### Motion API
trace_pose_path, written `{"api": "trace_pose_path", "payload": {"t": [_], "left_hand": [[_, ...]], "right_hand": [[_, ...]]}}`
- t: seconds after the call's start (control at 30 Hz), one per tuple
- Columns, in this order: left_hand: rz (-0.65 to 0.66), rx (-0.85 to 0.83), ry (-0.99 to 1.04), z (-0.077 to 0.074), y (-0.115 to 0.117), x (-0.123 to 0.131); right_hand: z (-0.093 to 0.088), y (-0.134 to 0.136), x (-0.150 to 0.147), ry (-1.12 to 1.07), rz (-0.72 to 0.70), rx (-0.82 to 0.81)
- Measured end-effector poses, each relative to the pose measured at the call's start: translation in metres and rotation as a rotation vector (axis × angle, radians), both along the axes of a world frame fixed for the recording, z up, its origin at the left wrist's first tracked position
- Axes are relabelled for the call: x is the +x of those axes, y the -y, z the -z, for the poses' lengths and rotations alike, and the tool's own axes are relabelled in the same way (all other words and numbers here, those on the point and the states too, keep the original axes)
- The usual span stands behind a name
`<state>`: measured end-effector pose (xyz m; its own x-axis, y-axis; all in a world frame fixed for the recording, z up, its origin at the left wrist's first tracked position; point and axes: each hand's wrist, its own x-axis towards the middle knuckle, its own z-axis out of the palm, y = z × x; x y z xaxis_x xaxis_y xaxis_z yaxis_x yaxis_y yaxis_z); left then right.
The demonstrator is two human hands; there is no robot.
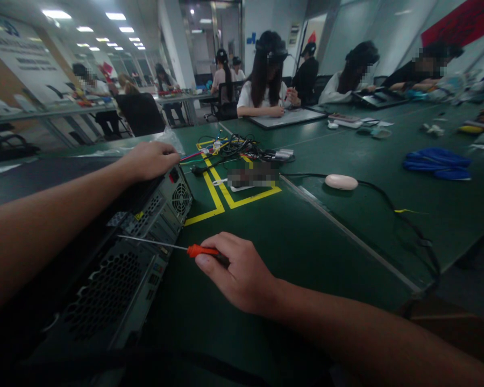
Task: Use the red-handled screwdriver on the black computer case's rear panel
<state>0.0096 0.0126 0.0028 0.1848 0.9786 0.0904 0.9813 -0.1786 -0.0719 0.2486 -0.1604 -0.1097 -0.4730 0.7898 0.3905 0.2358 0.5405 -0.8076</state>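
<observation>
A dark computer case lies on the table at left, its metal back panel with round vent holes, slots and ports facing the right. Over the top far corner of this case rests my left hand, fingers bent and closed against the edge; the fingertips are partly hidden. Colored wires begin just beyond it. My right hand is wrapped round the orange and black handle of a screwdriver. The long thin shaft points left across the back panel. Its tip is near the panel's slot area; contact there I cannot make out.
A tangle of cables lies beyond the case, by yellow tape. A pale oval object sits beside a black cable. Blue cloth is further right. Several people work across the green table.
</observation>
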Motion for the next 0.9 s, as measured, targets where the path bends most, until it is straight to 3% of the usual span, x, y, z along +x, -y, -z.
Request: {"api": "trace_pose_path", "payload": {"t": [0.27,0.9], "left_hand": [[0.013,-0.015,-0.005,-0.0017,0.0005,0.0011],[0.005,-0.005,-0.015,-0.0025,0.0009,0.0016]], "right_hand": [[0.003,0.0018,-0.0012,-0.051,-0.019,-0.08],[0.0017,0.0021,-0.0004,-0.023,-0.021,-0.06]]}}
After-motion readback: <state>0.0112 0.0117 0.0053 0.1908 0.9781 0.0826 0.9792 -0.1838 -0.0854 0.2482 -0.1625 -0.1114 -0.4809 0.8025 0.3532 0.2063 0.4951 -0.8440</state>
